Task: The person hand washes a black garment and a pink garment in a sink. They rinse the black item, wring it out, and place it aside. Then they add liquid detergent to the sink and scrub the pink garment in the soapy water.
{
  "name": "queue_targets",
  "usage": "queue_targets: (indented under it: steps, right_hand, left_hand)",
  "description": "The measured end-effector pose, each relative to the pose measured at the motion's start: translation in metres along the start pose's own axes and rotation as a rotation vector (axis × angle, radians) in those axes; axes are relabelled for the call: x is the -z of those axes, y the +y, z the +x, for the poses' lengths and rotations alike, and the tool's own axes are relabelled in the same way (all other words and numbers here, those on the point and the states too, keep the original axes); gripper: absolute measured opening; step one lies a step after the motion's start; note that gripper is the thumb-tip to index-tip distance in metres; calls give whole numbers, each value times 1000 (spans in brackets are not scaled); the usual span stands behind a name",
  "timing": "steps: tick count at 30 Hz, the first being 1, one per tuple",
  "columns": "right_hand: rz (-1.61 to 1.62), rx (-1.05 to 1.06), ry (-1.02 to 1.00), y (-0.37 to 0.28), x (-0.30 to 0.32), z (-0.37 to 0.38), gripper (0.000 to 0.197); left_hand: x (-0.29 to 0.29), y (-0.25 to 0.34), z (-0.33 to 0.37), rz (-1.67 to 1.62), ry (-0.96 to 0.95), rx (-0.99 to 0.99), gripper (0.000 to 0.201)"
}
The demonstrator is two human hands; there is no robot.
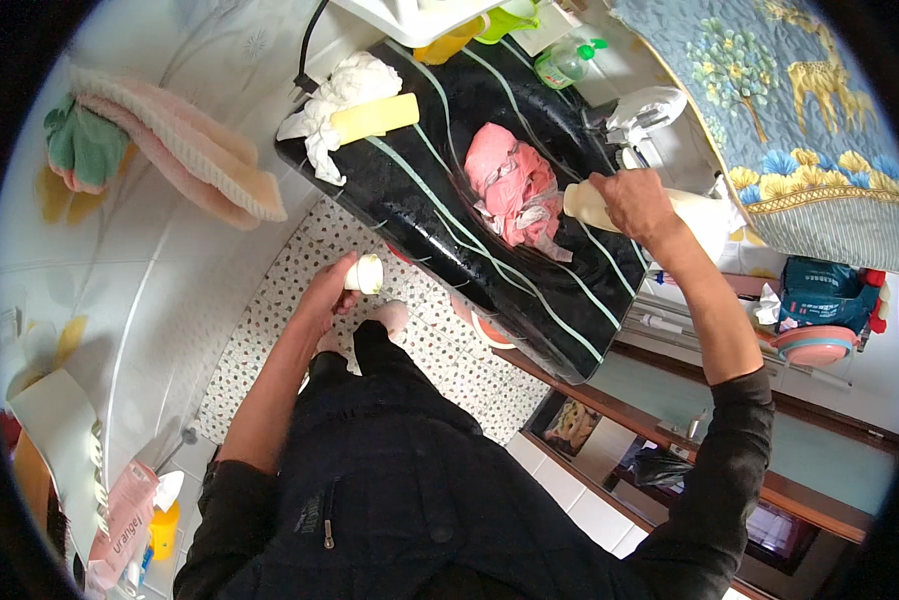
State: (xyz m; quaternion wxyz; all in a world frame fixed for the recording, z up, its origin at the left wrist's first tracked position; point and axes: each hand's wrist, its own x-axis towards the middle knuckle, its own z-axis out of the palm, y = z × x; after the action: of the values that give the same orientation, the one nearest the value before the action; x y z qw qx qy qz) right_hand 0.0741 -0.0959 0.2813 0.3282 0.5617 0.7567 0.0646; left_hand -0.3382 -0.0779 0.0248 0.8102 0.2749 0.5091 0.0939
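Note:
My right hand (637, 205) grips a large cream-coloured bottle (704, 222) by its upper part. The bottle lies tilted over the right side of the black basin (449, 235), its neck end pointing left. Beside that neck, a wet-looking bundle of pink cloth (509, 180) rests in the basin. My left hand (325, 295) has its fingers closed round a small white cup-shaped cap (368, 274), held in front of the basin above the floor. Whether anything is in the cap, I cannot tell.
A crumpled white cloth (354, 88) and a yellow block-like item (374, 119) lie on the basin's left rim. A green-capped clear bottle (565, 64) stands at the back. Pink towels (184, 150) hang at left; a patterned curtain (769, 110) at right.

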Motion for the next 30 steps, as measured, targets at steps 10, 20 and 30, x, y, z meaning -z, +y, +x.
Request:
queue_targets:
  steps: [10, 20, 30]
  right_hand:
    - [71, -143, -32, -5, -5, -5, 30]
    - [66, -68, 2, -11, -22, -12, 30]
    - [118, -164, -29, -12, -30, -21, 38]
  left_hand:
    - [0, 6, -4, -5, 49, 26, 48]
    - [4, 3, 1, -44, 17, 29, 45]
    - [8, -1, 0, -44, -4, 7, 45]
